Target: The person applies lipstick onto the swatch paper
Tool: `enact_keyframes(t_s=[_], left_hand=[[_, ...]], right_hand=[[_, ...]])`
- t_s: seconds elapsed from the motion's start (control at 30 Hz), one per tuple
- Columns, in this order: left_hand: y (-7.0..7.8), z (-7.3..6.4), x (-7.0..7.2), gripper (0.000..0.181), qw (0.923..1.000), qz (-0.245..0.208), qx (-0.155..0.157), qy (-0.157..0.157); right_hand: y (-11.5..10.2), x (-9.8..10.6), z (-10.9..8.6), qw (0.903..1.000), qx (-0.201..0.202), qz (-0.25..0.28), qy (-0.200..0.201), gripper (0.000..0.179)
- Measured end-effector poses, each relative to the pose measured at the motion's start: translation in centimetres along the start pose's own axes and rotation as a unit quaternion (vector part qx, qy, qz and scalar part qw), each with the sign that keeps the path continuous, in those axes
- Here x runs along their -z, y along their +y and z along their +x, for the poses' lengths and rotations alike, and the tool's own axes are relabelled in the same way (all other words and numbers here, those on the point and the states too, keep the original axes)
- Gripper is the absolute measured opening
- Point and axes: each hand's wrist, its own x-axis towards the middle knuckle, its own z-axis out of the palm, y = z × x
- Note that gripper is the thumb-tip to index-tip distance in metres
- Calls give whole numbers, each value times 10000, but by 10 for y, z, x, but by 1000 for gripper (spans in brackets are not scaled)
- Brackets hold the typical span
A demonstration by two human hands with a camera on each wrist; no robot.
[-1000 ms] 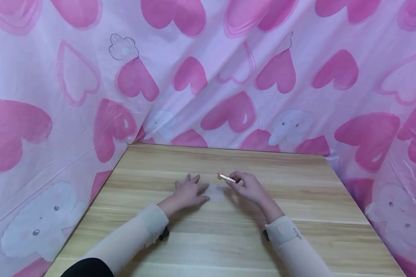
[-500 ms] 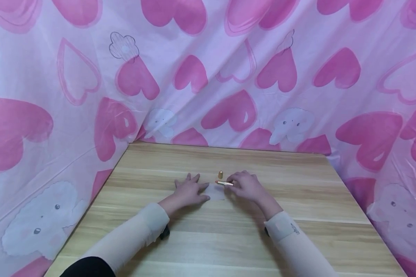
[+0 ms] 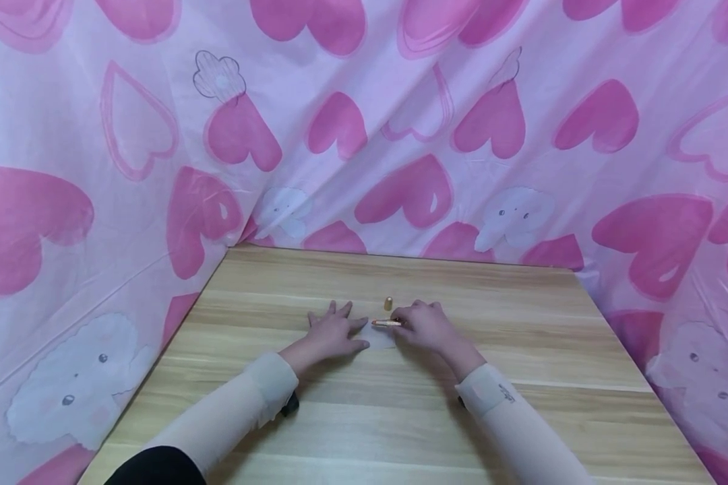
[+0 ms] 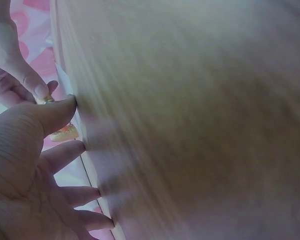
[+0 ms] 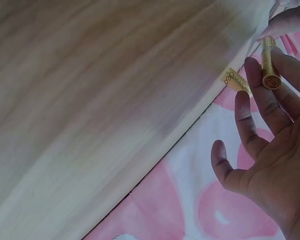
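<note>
My right hand (image 3: 427,328) pinches a gold lipstick (image 3: 387,323) between thumb and fingers, its orange-red tip pointing left, close over a small white sheet of paper (image 3: 379,340). In the right wrist view the round base of the lipstick (image 5: 271,75) faces the camera, and the other fingers are loosely bent. Spread out on the table, my left hand (image 3: 334,335) has its thumb and forefinger at the paper's left edge. The gold lipstick cap (image 3: 388,304) stands upright just beyond the paper. In the left wrist view, my thumb hides part of the lipstick.
A wooden table (image 3: 364,417) lies under both hands. Behind it and along its sides hangs a pink curtain (image 3: 400,121) printed with hearts and white cartoon animals.
The right hand has brought the lipstick left and down over the paper, turning it nearly level. The cap, earlier partly behind the lipstick, now shows fully. The left hand stays in place.
</note>
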Motion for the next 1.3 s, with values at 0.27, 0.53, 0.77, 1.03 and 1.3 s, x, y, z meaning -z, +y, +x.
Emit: enact_keyframes(t_s=[0.27,0.53,0.77,1.03,1.3], left_hand=[[1,1,1,63,9999,125,-7,-54],[3,0,0,65,9999,150,31,-68],[1,1,-2,66,9999,112,70,-80],[1,2,-2,68,9998,104,111,-114],[-1,3,-2,70,9998,127,90,-108]], right_hand=[[-4,-2,2,9999,-80,-35,-58,15],[-5,-6,3,9994,-57,-325,-122,23],[-6,-7,2,9994,-115,-222,-259,20],[-10,-2,-1,9990,16,-24,-443,19],[-14,2,-5,9985,137,83,-531,19]])
